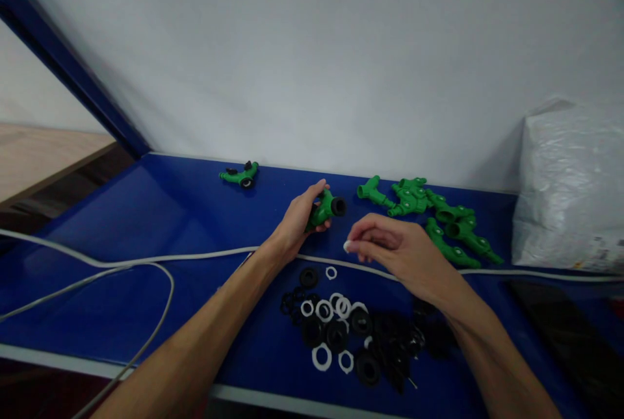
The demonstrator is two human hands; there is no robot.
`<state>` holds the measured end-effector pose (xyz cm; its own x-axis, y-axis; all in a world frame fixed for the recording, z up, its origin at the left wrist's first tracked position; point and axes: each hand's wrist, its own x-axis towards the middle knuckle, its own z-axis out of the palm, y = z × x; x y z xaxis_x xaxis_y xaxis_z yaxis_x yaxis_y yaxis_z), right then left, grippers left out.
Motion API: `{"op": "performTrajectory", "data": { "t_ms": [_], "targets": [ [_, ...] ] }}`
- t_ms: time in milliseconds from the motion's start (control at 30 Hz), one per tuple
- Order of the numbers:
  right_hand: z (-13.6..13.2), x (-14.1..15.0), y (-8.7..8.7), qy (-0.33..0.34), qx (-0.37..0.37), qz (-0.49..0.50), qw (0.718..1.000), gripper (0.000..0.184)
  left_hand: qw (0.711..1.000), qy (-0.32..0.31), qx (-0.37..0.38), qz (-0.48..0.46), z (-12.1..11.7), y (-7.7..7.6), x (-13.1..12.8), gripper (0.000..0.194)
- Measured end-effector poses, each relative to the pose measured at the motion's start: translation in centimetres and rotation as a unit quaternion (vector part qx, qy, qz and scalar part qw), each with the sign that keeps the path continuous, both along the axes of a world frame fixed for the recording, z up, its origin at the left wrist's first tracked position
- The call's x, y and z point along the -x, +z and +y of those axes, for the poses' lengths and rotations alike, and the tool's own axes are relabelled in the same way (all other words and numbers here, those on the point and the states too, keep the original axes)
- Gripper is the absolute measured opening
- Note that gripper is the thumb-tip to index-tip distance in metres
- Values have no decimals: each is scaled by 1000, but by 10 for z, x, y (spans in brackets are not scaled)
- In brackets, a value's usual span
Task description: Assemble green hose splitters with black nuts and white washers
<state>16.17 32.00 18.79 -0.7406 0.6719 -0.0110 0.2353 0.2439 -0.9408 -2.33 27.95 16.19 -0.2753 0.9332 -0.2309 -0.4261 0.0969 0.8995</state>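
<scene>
Hands (295,219) (402,247) hold green fitting (322,209), white piece (346,246)

Solid green branched plastic fitting (320,212): black cylindrical collar (337,206). White small held piece (346,246). White flat ring-shaped washers (314,357); black round discs (336,334). Plain blue table (185,211): light grey front edge (273,399).

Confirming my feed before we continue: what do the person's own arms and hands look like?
The left hand and right hand are ungloved. The left forearm and right forearm are slim, with no sleeves in view. A thin dark line edges the left forearm, too small to identify.
</scene>
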Motion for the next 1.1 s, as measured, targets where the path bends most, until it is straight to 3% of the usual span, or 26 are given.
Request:
{"op": "performTrajectory", "data": {
  "t_ms": [100, 200, 500, 800, 933, 1100],
  "targets": [
    [5, 1, 0, -98, 6, 88, 991, 20, 999, -23, -7, 48, -1, -2, -3, 49],
    [6, 4, -5, -126, 7, 108, 986, 19, 996, -40, -16, 79, -2, -2, -7, 43],
    [2, 11, -14, -146, 47, 119, 981, 33, 993, -55, -26, 101, -3, 0, -10, 40],
    [3, 6, -14, -80, 155, 126, 977, 34, 995, -51, -11, 81, -4, -1, -12, 43],
    [2, 6, -14, -77, 143, 131, 978, 30, 996, -45, -8, 74, -2, -3, -12, 43],
    [-1, 10, -13, -107, 44, 117, 986, 27, 996, -32, -4, 85, -1, -6, -11, 41]
  ]
}}
